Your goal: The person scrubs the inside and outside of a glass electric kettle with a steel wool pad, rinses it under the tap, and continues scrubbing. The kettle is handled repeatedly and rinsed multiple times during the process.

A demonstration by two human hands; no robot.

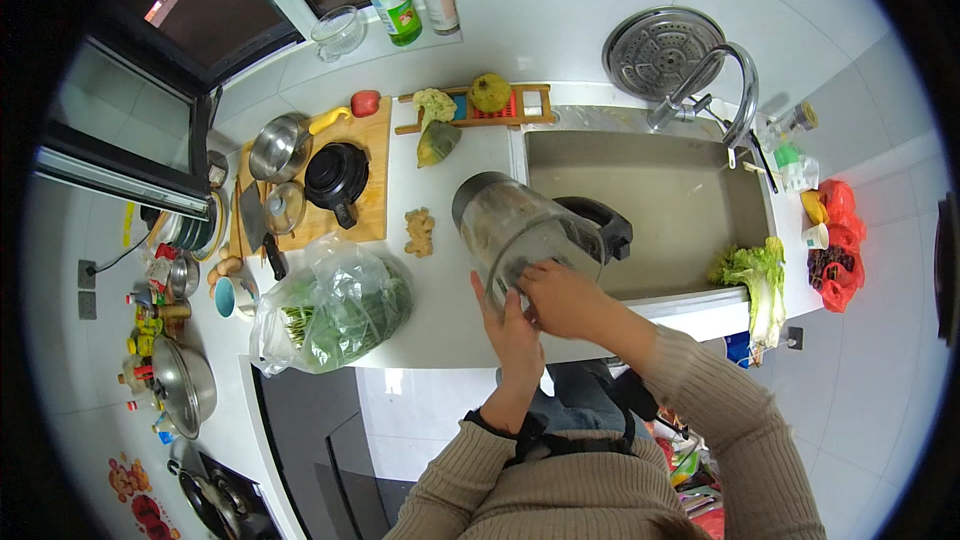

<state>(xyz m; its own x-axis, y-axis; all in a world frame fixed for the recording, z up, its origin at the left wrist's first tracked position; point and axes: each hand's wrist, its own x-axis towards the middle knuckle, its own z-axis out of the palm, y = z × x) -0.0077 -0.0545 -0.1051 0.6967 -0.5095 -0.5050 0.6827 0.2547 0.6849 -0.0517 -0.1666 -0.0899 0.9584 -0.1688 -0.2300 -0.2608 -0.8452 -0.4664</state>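
A clear blender jar (517,229) with a black handle (600,225) and a grey base collar is tipped over at the sink's left edge, its mouth facing me. My left hand (514,345) holds the jar near its rim, one finger stretched along the outside. My right hand (566,300) reaches into the mouth with curled fingers; the fingertips are partly hidden, so whether they grip something is unclear. To the left lie a piece of ginger root (419,232) and a clear plastic bag of green vegetables (337,315).
Right of the jar is a stainless sink (667,202) with a faucet (739,90); leafy greens (765,292) hang over its front corner. A wooden cutting board (371,187) carries a saucepan (277,150), a glass lid (285,208), a cleaver (253,214) and a black round handled part (336,174).
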